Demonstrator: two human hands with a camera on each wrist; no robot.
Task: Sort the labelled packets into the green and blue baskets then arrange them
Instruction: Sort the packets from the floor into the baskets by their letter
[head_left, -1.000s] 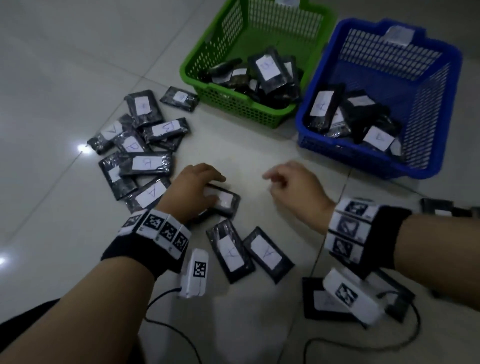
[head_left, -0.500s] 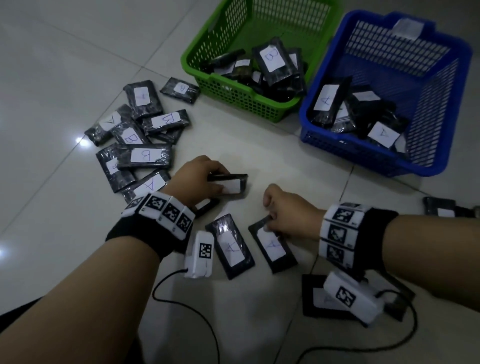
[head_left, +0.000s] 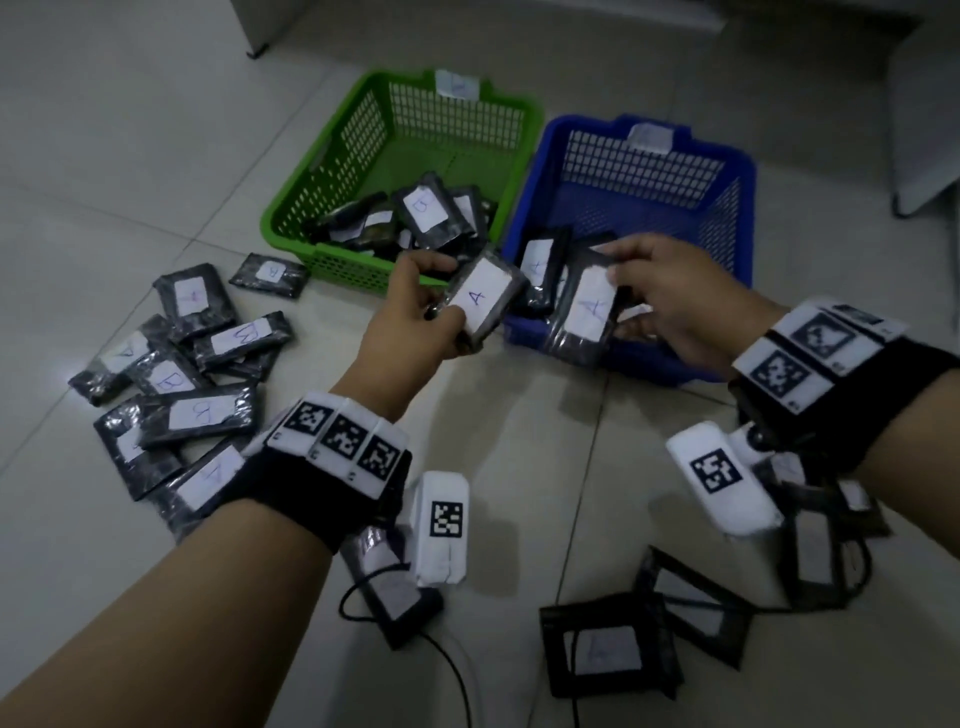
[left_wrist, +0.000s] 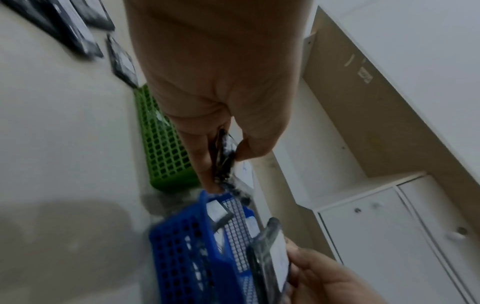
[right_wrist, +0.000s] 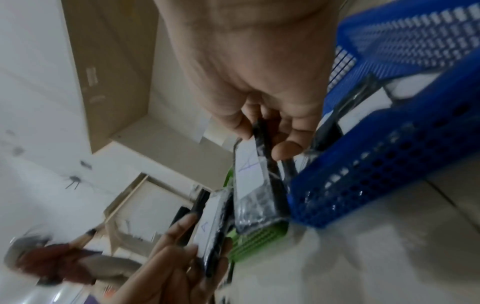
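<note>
My left hand (head_left: 415, 317) pinches a black packet labelled A (head_left: 480, 299) in the air, near the front corners of the green basket (head_left: 322, 171) and the blue basket (head_left: 737, 218). The same packet (left_wrist: 228, 162) shows edge-on in the left wrist view. My right hand (head_left: 660, 296) grips a second A packet (head_left: 587, 312) over the blue basket's front rim; the right wrist view shows its label (right_wrist: 249, 170) under my fingers (right_wrist: 285, 148). Both baskets hold several packets.
Several labelled packets lie heaped on the tiled floor at the left (head_left: 176, 364). More packets lie near my forearms at the bottom (head_left: 608, 649) and bottom right (head_left: 810, 556). Cables trail on the floor (head_left: 457, 670). White cabinets (left_wrist: 389, 226) stand beyond the baskets.
Both hands have lifted off the floor, each with an A packet, and moved forward to the baskets. The head view has tilted up.
</note>
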